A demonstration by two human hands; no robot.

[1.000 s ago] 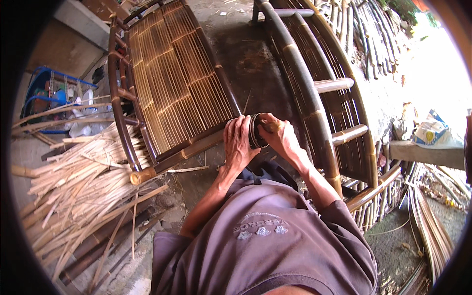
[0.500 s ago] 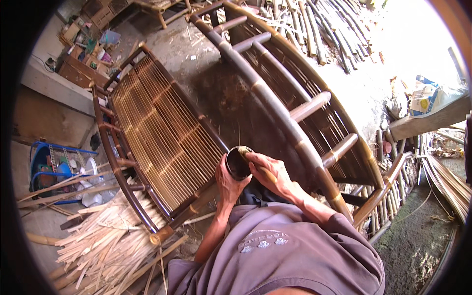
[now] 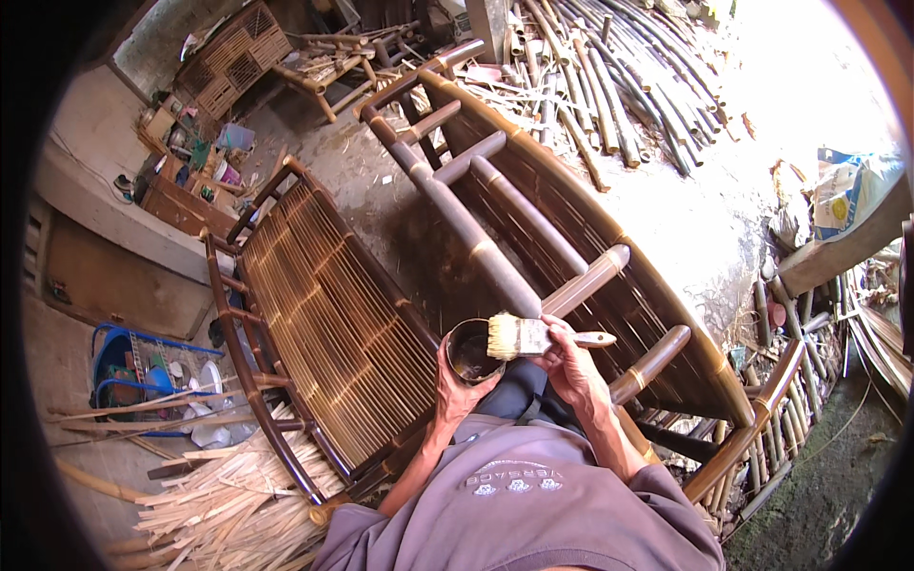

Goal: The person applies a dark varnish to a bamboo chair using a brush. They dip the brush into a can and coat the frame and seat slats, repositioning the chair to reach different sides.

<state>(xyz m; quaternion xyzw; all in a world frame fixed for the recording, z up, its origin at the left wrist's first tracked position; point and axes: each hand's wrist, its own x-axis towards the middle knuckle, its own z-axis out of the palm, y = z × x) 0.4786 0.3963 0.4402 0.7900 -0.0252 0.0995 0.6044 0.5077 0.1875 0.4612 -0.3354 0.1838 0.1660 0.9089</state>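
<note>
My left hand is wrapped round a dark round can in front of my waist. Its mouth faces up, and a dark, shiny inside shows. Close to its right rim, my right hand grips a flat paintbrush. The pale bristles point left at the can's edge and the wooden handle sticks out to the right. Left of the can stands a brown bamboo bench with a slatted surface. To the right, a second bamboo piece with dark poles and short crosspieces lies tilted, near my right hand.
Pale split bamboo strips are heaped at the lower left, below a blue rack of dishes. Cut poles lie piled at the far right. A white and blue sack rests on a ledge at the right.
The paintbrush, earlier at the can's mouth with its bristles hidden, is now out beside the rim, bristles in sight. My right hand has moved right. The view has shifted, showing more background.
</note>
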